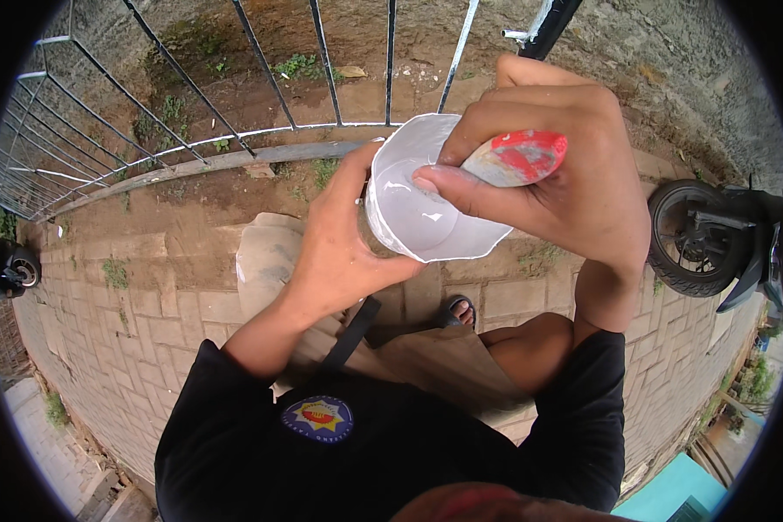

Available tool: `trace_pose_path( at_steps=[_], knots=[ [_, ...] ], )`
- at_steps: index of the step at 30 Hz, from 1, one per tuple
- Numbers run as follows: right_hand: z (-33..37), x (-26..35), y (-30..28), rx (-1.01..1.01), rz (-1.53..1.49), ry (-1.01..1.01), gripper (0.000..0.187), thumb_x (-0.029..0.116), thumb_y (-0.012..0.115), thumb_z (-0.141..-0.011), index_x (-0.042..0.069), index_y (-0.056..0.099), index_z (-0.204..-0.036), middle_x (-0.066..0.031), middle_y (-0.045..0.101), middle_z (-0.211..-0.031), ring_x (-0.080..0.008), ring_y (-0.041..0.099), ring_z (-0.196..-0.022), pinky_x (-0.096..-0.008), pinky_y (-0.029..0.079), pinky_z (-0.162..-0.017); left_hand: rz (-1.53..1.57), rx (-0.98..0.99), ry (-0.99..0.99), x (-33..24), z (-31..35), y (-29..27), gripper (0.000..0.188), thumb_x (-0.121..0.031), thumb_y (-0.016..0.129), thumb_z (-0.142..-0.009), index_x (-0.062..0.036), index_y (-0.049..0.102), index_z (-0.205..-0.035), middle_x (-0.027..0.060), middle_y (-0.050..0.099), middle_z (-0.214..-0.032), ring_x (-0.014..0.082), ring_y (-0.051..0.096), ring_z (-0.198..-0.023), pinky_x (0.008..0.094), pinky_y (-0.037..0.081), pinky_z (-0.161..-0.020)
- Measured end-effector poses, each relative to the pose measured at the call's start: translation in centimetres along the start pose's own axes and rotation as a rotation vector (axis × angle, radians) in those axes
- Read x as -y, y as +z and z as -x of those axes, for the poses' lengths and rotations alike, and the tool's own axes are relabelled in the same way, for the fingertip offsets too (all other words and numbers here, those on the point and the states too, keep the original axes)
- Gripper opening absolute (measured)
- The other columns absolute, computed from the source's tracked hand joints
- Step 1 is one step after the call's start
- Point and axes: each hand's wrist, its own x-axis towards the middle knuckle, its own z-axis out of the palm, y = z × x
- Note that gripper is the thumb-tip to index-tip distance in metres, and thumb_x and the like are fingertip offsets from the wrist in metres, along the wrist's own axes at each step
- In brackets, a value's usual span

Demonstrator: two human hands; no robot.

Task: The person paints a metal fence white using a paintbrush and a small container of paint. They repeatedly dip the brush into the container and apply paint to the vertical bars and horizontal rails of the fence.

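My left hand (331, 239) is wrapped round a thin white plastic cup (485, 233) with an uneven, paint-smeared rim. White paint (402, 184) coats the cup's inside and lies at its bottom. Over the cup's right side, my right hand (583, 165) grips a paintbrush (520, 158) by its handle, which is red with worn greyish patches. The handle's end points up toward me. My fingers and the cup's rim hide the bristles, so I cannot tell whether they touch the paint.
A metal fence (391, 65) with dark bars, some streaked white, curves ahead beyond a low kerb (304, 155). A motorbike wheel (698, 239) stands at the right, another motorbike (17, 268) at the far left. Brick paving (148, 322) lies below, with my sandalled foot (463, 311) on it.
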Motion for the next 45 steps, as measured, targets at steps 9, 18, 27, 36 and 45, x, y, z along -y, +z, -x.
trace_pose_path(
  at_steps=[9, 18, 27, 36, 45],
  knots=[
    [0.0, -0.1, -1.9, -0.258, -0.238, 0.047, 0.017, 0.01, 0.088, -0.069, 0.002, 0.073, -0.074, -0.0048, 0.07, -0.068, -0.0135, 0.051, -0.059, -0.0286, 0.034, -0.055, -0.085, -0.033, 0.061, 0.3, -0.2, -0.6, 0.091, -0.02, 0.091, -0.062, 0.0022, 0.047, -0.138, 0.0203, 0.061, -0.128, 0.0322, 0.063, -0.119, 0.0422, 0.048, -0.101],
    [-0.3, -0.5, -0.4, -0.044, -0.032, -0.047, 0.018, 0.012, 0.09, -0.069, 0.005, 0.074, -0.073, -0.0036, 0.071, -0.069, -0.014, 0.053, -0.059, -0.0276, 0.035, -0.054, -0.08, -0.036, 0.079, 0.2, -0.3, -0.7, 0.09, -0.021, 0.092, -0.062, 0.0022, 0.048, -0.138, 0.02, 0.061, -0.128, 0.0317, 0.062, -0.12, 0.0421, 0.048, -0.101],
    [0.6, 0.2, -2.5, -0.271, -0.281, 0.078, 0.015, 0.013, 0.082, -0.075, 0.003, 0.071, -0.075, -0.007, 0.068, -0.069, -0.0153, 0.052, -0.06, -0.0292, 0.036, -0.057, -0.047, -0.043, 0.108, 0.7, -0.6, -0.3, 0.091, -0.02, 0.092, -0.062, 0.0018, 0.047, -0.138, 0.0201, 0.062, -0.126, 0.0317, 0.062, -0.12, 0.0416, 0.047, -0.103],
    [1.6, -0.3, -3.3, -0.42, -0.412, 0.1, 0.027, 0.027, 0.071, -0.092, 0.004, 0.063, -0.08, -0.0077, 0.064, -0.074, -0.0157, 0.048, -0.066, -0.0305, 0.034, -0.062, 0.029, -0.034, 0.078, 1.1, -0.6, -0.5, 0.091, -0.019, 0.093, -0.063, 0.0025, 0.047, -0.139, 0.0192, 0.062, -0.127, 0.0299, 0.061, -0.122, 0.0405, 0.046, -0.105],
    [2.2, -1.6, -3.2, -0.55, -0.466, 0.33, 0.015, 0.015, 0.074, -0.093, 0.001, 0.07, -0.089, -0.0061, 0.069, -0.084, -0.012, 0.06, -0.076, -0.0258, 0.043, -0.073, -0.048, -0.149, 0.235, 1.3, -0.9, -1.0, 0.093, -0.018, 0.093, -0.064, 0.0015, 0.045, -0.141, 0.0163, 0.061, -0.13, 0.0263, 0.06, -0.122, 0.0398, 0.045, -0.106]
  ],
)
